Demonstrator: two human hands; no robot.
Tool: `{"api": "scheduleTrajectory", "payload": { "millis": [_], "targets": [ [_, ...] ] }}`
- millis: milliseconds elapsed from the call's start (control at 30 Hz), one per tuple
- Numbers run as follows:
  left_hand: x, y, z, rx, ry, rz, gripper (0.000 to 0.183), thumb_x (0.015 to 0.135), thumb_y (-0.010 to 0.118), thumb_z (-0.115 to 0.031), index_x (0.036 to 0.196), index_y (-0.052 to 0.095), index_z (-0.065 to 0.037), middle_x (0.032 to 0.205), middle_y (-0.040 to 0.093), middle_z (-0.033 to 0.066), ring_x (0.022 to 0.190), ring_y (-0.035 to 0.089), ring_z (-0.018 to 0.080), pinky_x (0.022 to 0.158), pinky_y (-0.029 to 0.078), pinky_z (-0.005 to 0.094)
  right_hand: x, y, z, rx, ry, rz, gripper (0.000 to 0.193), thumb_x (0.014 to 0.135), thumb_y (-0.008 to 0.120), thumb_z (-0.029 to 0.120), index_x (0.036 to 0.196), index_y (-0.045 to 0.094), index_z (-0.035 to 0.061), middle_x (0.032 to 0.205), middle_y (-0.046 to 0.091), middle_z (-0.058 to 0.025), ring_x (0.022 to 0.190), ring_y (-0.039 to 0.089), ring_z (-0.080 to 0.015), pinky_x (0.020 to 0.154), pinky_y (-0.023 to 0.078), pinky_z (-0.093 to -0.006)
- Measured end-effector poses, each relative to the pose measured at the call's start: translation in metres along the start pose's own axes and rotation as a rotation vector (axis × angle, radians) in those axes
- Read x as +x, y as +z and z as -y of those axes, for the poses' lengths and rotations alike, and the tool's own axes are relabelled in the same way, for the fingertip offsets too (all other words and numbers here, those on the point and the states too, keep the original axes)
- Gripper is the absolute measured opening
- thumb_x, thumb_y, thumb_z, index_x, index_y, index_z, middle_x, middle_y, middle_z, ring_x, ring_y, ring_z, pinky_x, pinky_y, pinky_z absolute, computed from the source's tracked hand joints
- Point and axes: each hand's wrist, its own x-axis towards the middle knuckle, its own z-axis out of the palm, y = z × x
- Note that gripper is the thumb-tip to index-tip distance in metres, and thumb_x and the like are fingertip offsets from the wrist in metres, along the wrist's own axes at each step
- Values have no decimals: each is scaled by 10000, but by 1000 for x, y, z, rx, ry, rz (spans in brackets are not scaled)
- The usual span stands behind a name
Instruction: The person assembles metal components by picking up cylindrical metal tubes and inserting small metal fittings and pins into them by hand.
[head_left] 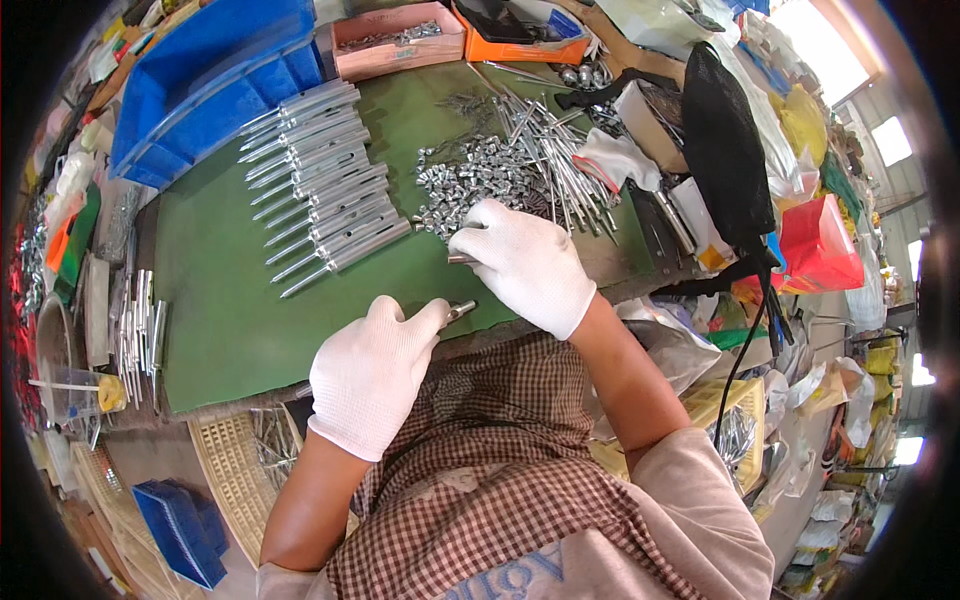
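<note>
My left hand, in a white glove, is closed around a metal tube whose end sticks out past my thumb near the front edge of the green mat. In its own white glove, my right hand pinches a small metal piece just beside a heap of small silver fittings. A row of finished metal rods lies side by side on the mat to the upper left.
Loose long metal pins lie scattered behind the fittings. A blue plastic bin, a pink box and an orange tray stand at the back. A black mesh bag and red bag crowd the right.
</note>
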Motion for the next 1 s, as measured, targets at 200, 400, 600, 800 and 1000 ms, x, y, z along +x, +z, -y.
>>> {"api": "scheduleTrajectory", "payload": {
  "millis": [200, 400, 600, 800, 1000],
  "targets": [
    [0, 1, 1, 2, -4, -3, 182, 925, 666, -260, 1105, 689, -253, 796, 552, 66, 628, 616, 261, 565, 496, 376, -9, -8, 11, 83, -11, -9, 158, 904, 590, 113, 1060, 612, 104, 895, 606, -128, 798, 667, -345, 718, 548, -430],
    [2, -2, -3, -35, -17, 23, 213, 917, 678, -268, 1127, 691, -241, 783, 558, 69, 615, 615, 280, 561, 494, 392, -35, 4, 36, 413, 110, -128, 160, 852, 698, 87, 1003, 646, 95, 940, 653, -106, 839, 671, -338, 730, 542, -420],
    [1, 4, -8, -63, -21, -22, 216, 913, 689, -262, 1128, 687, -239, 778, 560, 65, 616, 618, 276, 559, 493, 394, -45, 4, 43, 197, 165, -154, 148, 836, 747, 145, 951, 672, 90, 933, 661, -96, 827, 668, -308, 720, 548, -393],
    [2, 8, -7, -61, -3, -27, 211, 911, 691, -255, 1120, 676, -236, 757, 534, 68, 572, 601, 264, 521, 485, 393, -32, 0, 7, 284, 444, -306, 121, 854, 740, 147, 964, 723, 98, 921, 683, -93, 816, 689, -287, 717, 550, -374],
    [4, 7, -7, -119, 13, -40, 206, 912, 692, -245, 1115, 663, -229, 737, 512, 71, 534, 586, 262, 480, 476, 397, -23, 3, -2, 69, 353, -225, 130, 839, 757, 197, 912, 707, 102, 882, 635, -82, 757, 664, -298, 670, 530, -392]
  ]
}}
